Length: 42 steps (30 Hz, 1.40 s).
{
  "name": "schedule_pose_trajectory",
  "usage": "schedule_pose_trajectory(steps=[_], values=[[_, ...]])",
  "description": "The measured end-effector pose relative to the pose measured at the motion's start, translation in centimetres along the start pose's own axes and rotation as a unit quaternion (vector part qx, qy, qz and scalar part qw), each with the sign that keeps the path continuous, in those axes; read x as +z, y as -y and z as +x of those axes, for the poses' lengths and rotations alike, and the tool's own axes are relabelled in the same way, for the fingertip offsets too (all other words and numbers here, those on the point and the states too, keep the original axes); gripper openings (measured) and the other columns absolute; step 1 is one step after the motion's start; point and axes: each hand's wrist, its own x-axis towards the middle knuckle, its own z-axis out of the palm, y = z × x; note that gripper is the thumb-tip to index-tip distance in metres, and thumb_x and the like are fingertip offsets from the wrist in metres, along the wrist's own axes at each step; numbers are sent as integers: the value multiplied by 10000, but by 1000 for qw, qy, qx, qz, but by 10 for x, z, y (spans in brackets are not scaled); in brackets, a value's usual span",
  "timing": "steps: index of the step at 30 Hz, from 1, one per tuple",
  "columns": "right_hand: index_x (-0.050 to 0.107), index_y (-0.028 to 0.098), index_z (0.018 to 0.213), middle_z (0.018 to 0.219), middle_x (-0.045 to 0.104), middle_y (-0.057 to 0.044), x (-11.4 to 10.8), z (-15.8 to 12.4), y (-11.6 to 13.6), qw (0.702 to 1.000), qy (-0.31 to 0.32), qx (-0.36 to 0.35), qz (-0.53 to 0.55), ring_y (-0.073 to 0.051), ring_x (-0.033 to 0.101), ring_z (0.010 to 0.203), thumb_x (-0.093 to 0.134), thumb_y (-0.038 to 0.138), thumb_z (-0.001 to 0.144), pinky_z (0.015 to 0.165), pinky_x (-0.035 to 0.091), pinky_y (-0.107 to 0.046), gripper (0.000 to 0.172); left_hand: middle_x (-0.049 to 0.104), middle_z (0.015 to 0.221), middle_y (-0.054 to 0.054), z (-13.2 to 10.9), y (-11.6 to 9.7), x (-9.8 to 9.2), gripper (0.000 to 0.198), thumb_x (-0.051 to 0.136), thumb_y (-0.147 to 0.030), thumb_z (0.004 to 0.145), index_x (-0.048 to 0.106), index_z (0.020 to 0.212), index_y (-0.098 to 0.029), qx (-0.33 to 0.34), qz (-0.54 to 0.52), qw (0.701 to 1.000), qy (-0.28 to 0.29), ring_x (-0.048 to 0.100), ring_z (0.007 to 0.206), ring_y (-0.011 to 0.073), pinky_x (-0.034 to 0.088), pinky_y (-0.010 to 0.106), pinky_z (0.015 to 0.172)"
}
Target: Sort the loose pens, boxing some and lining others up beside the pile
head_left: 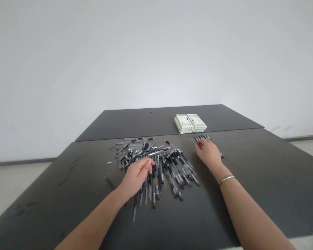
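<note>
From the head view, the left hand (137,177) sits curled over the near side of a loose heap of clear-barrelled, black-trimmed pens (167,166), its grip mostly closed; whether it has hold of a pen, I cannot tell. The right hand (208,154), a metal bangle (226,179) on its wrist, reaches past the heap, its grip partly open, fingers down on a small separate bunch of pens (202,138); any hold is unclear. Both hands and the pens are on a dark grey tabletop (253,180). Beyond the right hand, 2 pale green boxes (190,123) stand side by side.
</note>
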Motion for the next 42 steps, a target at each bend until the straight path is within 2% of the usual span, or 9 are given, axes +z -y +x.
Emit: schedule_pose_trajectory(steps=[4, 9, 13, 19, 26, 33, 38, 40, 42], values=[[706, 175, 831, 756, 701, -37, -5, -10, 23, 981, 70, -87, 157, -165, 630, 689, 556, 284, 844, 659, 426, -251, 186, 566, 702, -10, 0, 0, 1, 339, 377, -386, 973, 632, 938, -164, -1, -5, 1000, -2, 434, 441, 79, 346, 207, 433], [703, 191, 810, 719, 683, -8, -8, -28, 48, 958, 115, -143, 222, -138, 591, 640, 584, 299, 830, 619, 398, -231, 162, 570, 697, -10, 0, -1, 0, 334, 383, -380, 972, 636, 933, -166, 3, -6, 1000, -6, 441, 444, 81, 346, 208, 435], [689, 224, 800, 690, 665, 11, -11, -40, 65, 960, 150, -172, 159, -137, 571, 609, 621, 402, 823, 564, 340, -236, 193, 563, 693, -11, 0, -1, 0, 344, 378, -385, 976, 636, 920, -165, -4, -1, 1000, -1, 439, 449, 80, 358, 204, 446], [654, 222, 780, 783, 712, -21, -14, -50, 79, 977, 129, -168, 37, -182, 633, 693, 593, 395, 841, 563, 319, -261, 193, 565, 688, -10, 0, -3, 0, 346, 379, -392, 976, 639, 929, -169, -8, -3, 1000, -1, 442, 457, 85, 361, 199, 451], [683, 203, 803, 820, 738, -71, -14, -54, 86, 978, 152, -140, -15, -214, 676, 747, 545, 373, 854, 602, 388, -271, 225, 557, 652, -13, -1, -6, 0, 329, 402, -393, 965, 645, 901, -181, -9, -19, 1000, -11, 439, 456, 94, 348, 196, 431], [689, 190, 766, 763, 732, -87, -14, -55, 90, 981, 143, -127, -15, -207, 663, 690, 561, 332, 801, 578, 370, -262, 194, 590, 665, -10, -1, -7, 0, 341, 410, -403, 957, 665, 908, -182, -9, -3, 1000, -20, 452, 454, 99, 369, 215, 463], [661, 188, 671, 621, 669, -27, -14, -50, 87, 976, 143, -64, 151, -152, 588, 583, 588, 320, 739, 543, 343, -240, 166, 578, 674, -13, 0, -4, 0, 356, 387, -414, 968, 647, 928, -174, -7, -9, 1000, -6, 446, 448, 90, 362, 212, 455], [633, 177, 637, 572, 629, 0, -14, -47, 86, 943, 169, -29, 285, -124, 537, 529, 591, 300, 712, 520, 345, -226, 150, 581, 692, -11, 0, -2, 0, 352, 385, -413, 970, 640, 951, -171, -6, -20, 1000, 2, 452, 457, 86, 366, 206, 451], [591, 171, 604, 524, 580, 23, -14, -46, 87, 883, 200, 6, 423, -91, 460, 460, 593, 307, 700, 471, 322, -211, 167, 605, 734, -1, 1, 0, 1, 333, 398, -415, 966, 626, 991, -173, -7, -42, 999, 22, 487, 489, 90, 390, 201, 459]])
